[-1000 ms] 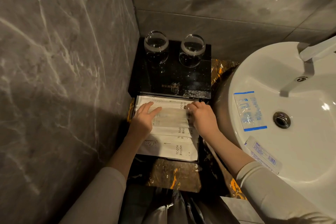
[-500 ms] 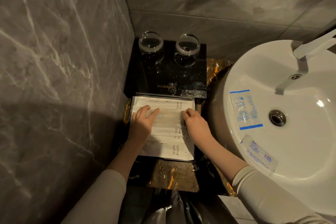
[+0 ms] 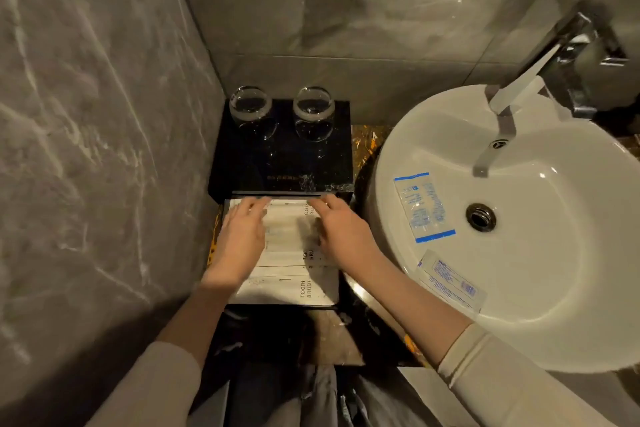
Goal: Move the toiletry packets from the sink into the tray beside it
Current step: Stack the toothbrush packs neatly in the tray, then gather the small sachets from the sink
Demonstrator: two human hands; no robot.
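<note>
Several white toothbrush packets (image 3: pixel 294 288) lie stacked flat in the black tray (image 3: pixel 277 306) left of the white sink (image 3: pixel 519 322). My left hand (image 3: pixel 240 239) rests flat on the left half of the stack, fingers spread. My right hand (image 3: pixel 341 230) presses on the right half with fingers extended. Both look blurred. Two packets lie in the sink: a clear one with blue edges (image 3: pixel 423 206) on its left slope, and a long white one with blue print (image 3: pixel 450 282) near the front rim.
Two upturned glasses (image 3: pixel 250 107) (image 3: pixel 313 107) stand on a black block (image 3: pixel 280 163) behind the tray. Grey marble walls close in at left and back. A chrome tap (image 3: pixel 519 87) reaches over the sink. The counter is dark marble with gold veins (image 3: pixel 367 137).
Both hands have slid toward the far end of the packet stack, fingertips now near the black block. The view has tilted up, showing more of the tap.
</note>
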